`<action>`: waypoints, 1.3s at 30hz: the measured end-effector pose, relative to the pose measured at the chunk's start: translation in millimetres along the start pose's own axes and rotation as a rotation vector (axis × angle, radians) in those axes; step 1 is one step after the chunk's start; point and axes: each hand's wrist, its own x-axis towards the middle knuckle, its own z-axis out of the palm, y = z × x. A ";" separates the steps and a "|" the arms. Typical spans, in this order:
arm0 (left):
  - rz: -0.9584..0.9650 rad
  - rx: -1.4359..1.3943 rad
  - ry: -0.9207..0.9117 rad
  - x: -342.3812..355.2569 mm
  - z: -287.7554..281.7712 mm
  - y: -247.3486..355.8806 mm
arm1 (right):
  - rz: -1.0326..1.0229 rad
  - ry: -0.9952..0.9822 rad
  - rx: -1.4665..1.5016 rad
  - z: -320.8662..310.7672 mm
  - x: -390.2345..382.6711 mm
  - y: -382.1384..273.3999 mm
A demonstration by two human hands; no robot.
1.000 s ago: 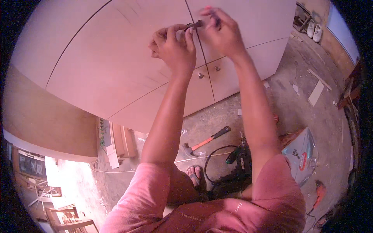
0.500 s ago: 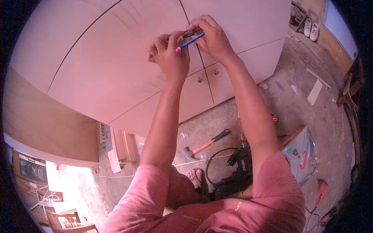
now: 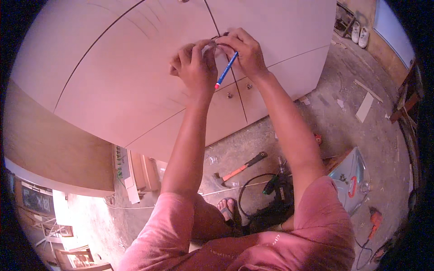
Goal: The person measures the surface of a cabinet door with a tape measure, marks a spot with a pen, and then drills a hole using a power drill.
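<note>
Both of my hands are raised at the white cabinet front [image 3: 113, 77], close to the vertical gap between two doors. My left hand [image 3: 194, 67] has bent fingers pinching a small dark fitting [image 3: 215, 39] at that gap; its exact shape is hidden. My right hand [image 3: 244, 52] is closed around a blue pencil [image 3: 225, 72], whose red end points down toward my body, and its fingertips also touch the fitting. Two small metal knobs [image 3: 229, 95] sit on the lower doors, just below my hands.
On the floor below lie an orange-handled hammer [image 3: 242, 167], a black drill [image 3: 282, 185] with cable, an orange power tool [image 3: 375, 219] and scrap strips [image 3: 364, 108]. White shoes [image 3: 363, 36] stand by the right wall; boards [image 3: 143, 171] lean at lower left.
The blue pencil has come into view in my right hand and turned steeper. My right hand has moved down and left, closing in beside my left hand at the dark fitting.
</note>
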 end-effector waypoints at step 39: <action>-0.769 -1.009 -0.459 21.4 -13.7 56.2 | 0.185 -0.214 0.186 -57.3 4.9 -8.2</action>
